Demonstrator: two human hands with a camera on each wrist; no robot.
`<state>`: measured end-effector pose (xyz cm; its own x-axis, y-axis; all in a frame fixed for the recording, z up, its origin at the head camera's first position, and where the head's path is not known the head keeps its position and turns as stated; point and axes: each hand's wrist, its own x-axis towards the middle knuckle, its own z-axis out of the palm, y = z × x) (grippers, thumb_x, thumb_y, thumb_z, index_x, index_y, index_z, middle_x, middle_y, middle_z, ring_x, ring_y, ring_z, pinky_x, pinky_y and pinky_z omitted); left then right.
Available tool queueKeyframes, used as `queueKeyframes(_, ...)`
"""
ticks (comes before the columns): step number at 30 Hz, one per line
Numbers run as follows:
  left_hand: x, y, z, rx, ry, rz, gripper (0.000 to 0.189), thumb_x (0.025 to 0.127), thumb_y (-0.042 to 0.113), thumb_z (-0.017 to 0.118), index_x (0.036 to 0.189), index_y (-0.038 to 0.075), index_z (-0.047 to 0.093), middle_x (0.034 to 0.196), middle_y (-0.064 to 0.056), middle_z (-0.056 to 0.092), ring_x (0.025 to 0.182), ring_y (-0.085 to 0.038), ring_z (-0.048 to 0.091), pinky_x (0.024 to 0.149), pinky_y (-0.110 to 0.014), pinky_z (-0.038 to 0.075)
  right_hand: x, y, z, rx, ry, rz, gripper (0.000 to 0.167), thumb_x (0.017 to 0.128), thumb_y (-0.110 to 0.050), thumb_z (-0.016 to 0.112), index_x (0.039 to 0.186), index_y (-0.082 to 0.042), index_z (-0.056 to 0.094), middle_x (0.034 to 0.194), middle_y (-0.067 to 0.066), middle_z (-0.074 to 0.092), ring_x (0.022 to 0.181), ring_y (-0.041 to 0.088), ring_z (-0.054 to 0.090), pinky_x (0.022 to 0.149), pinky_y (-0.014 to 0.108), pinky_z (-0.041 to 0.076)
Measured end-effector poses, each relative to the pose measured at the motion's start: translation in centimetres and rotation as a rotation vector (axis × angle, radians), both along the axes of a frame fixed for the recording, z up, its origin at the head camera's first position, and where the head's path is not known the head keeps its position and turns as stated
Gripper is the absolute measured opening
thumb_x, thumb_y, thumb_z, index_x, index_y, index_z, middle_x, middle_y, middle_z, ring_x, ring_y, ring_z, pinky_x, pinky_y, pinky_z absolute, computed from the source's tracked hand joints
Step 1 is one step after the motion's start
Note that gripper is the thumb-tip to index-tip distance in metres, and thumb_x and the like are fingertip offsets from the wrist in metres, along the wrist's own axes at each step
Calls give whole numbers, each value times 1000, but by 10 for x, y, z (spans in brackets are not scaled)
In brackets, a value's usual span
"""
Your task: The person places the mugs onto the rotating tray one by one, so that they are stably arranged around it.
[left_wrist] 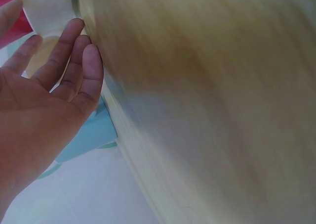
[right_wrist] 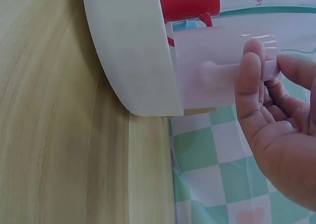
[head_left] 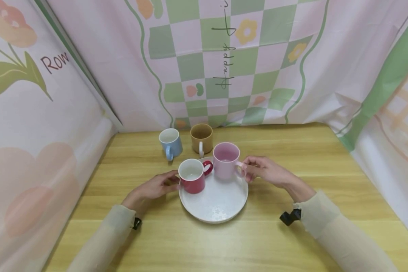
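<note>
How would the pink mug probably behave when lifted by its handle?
The pink mug looks rigid, its round shape showing no sag. Glossy highlights suggest it may be somewhat slippery. With its handle at one side, it may tilt when lifted.

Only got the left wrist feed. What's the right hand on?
Observer: The right hand pinches the handle of a pink mug.
Operator: Where's that mug?
Observer: Upright on the round white tray, toward the side far from the person.
Operator: I see a bit of the red mug. Which way does its handle point?
Observer: Toward the pink mug, away from the left hand.
</note>
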<state>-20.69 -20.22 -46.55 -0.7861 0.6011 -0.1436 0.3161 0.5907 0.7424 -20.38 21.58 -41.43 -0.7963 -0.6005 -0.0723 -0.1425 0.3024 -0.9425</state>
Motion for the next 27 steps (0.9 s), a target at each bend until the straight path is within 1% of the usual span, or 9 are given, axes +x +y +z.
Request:
queueKeyframes(5, 0, 0, 0, 3, 3, 0, 57, 99, 32, 62, 151, 23, 42, 134, -11, 63, 125, -28, 58, 105, -47, 49, -1, -1, -3, -3, -4, 35, 29, 106, -17, 49, 114, 10, 56, 103, 31, 60, 81, 23, 66, 78, 37, 60)
queueKeyframes(11, 1, 0, 1, 23, 20, -26, 56, 100, 30, 62, 151, 19, 42, 134, -13, 63, 125, -31, 59, 104, -49, 49, -3, -4, -9, -10, -10, 60, 30, 106, -18, 48, 114, 10, 56, 105, 32, 59, 81, 19, 66, 77, 37, 61)
queueKeyframes(14, 0, -1, 0, 20, 12, -20, 56, 99, 29, 63, 151, 21, 42, 134, -12, 63, 125, -29, 58, 105, -48, 49, -5, -7, -11, -3, -1, 66, 29, 106, -18, 48, 113, 9, 57, 104, 33, 59, 81, 19, 66, 77, 36, 61)
queueKeyframes(20, 0, -1, -2, 18, 0, -12, 57, 99, 29, 63, 151, 22, 41, 135, -12, 62, 127, -29, 58, 106, -49, 48, -8, -14, -15, 35, 7, 67, 28, 106, -21, 48, 111, 5, 59, 99, 26, 63, 83, 21, 66, 78, 35, 60)
queueKeyframes(26, 0, -1, -2, 12, -10, -6, 57, 100, 31, 62, 152, 25, 41, 135, -10, 62, 126, -28, 58, 105, -48, 49, -12, -22, -19, 39, 11, 69, 27, 106, -24, 50, 108, 2, 60, 95, 22, 64, 82, 23, 65, 77, 34, 59)
queueKeyframes(27, 0, -1, -2, 14, -8, -10, 56, 100, 31, 61, 152, 24, 41, 135, -11, 62, 126, -28, 58, 104, -48, 50, -13, -23, -20, 39, 13, 71, 26, 106, -23, 50, 108, 1, 60, 95, 21, 63, 82, 22, 65, 77, 34, 59)
